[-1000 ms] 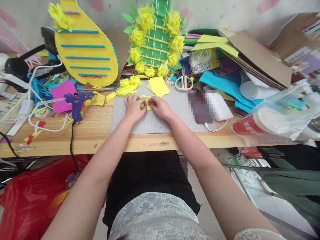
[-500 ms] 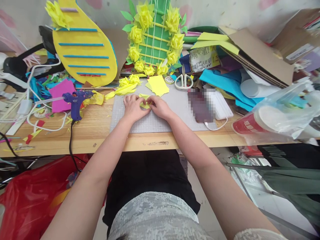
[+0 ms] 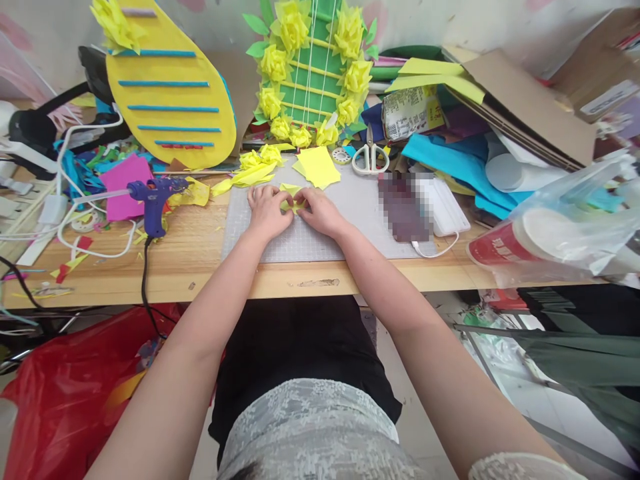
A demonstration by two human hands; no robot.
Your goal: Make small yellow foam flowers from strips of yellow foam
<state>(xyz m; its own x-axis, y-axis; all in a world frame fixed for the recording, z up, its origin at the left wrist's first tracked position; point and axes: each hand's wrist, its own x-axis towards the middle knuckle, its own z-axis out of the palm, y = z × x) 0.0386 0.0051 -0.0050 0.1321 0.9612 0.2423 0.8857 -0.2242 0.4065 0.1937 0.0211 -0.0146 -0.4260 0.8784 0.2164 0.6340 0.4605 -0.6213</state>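
Both my hands meet over a grey cutting mat (image 3: 370, 233), working on a small piece of yellow paper (image 3: 289, 189). My left hand (image 3: 269, 212) pinches its left side between thumb and fingers. On the opposite side, my right hand (image 3: 320, 211) grips the paper with its fingertips. Much of the piece is hidden by my fingers. Just beyond lie a stack of yellow paper squares (image 3: 319, 167) and several crumpled yellow paper flowers (image 3: 257, 163). White-handled scissors (image 3: 371, 159) rest behind the mat.
At left stands a purple glue gun (image 3: 156, 200) with its black cord. Behind it leans a yellow cardboard instrument shape (image 3: 170, 100); a green one with yellow flowers (image 3: 310, 87) stands beside it. A blurred phone (image 3: 406, 207), power bank (image 3: 443, 205) and bagged cup (image 3: 505, 243) are at right.
The view has shifted slightly. My hands stay at the same spot, with the thumbs moved a little on the yellow paper.
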